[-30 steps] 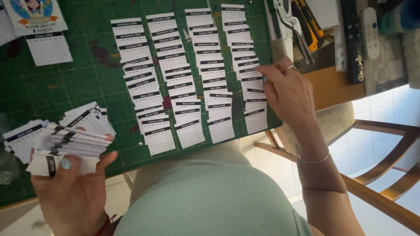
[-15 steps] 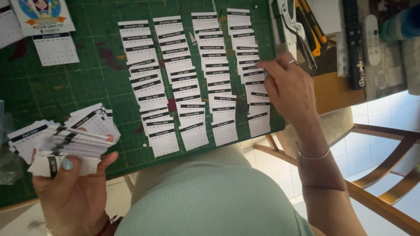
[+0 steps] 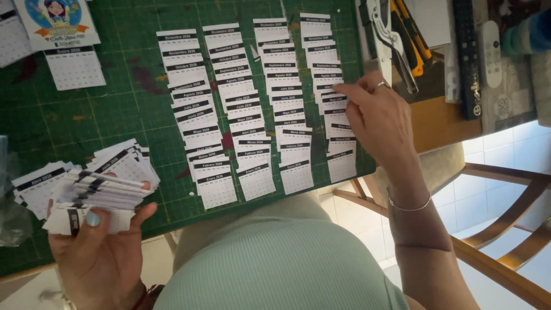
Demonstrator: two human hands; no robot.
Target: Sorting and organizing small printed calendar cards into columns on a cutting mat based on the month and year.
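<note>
Calendar slips point(image 3: 94, 186): small white paper rectangles with black header bands, fanned loosely in left hand point(image 3: 100, 252) at near edge of green cutting mat point(image 3: 115, 109). Thumb clamped over the fan, fingers beneath; grip closed on the stack. Judged very light, thin, flexible, prone to sliding over one another and to creasing; best taken by an edge or corner, pinched singly, or pressed flat and slid across the mat.

Further out, four overlapping columns of the same slips laid down the mat point(image 3: 252, 109). Right hand point(image 3: 379, 120), ring on one finger, thin bracelet at wrist, resting on rightmost column point(image 3: 333, 97); fingertips point(image 3: 344, 92) drawn together on a slip near mid-column, apparently pinching or pressing it.

Beyond: illustrated calendar card point(image 3: 54, 23) at far left of mat; cutters and tools point(image 3: 402, 34) on wooden surface at far right.

Against one second ago: right hand higher up the column, fingertips further from the body; left hand and fan essentially unmoved.
</note>
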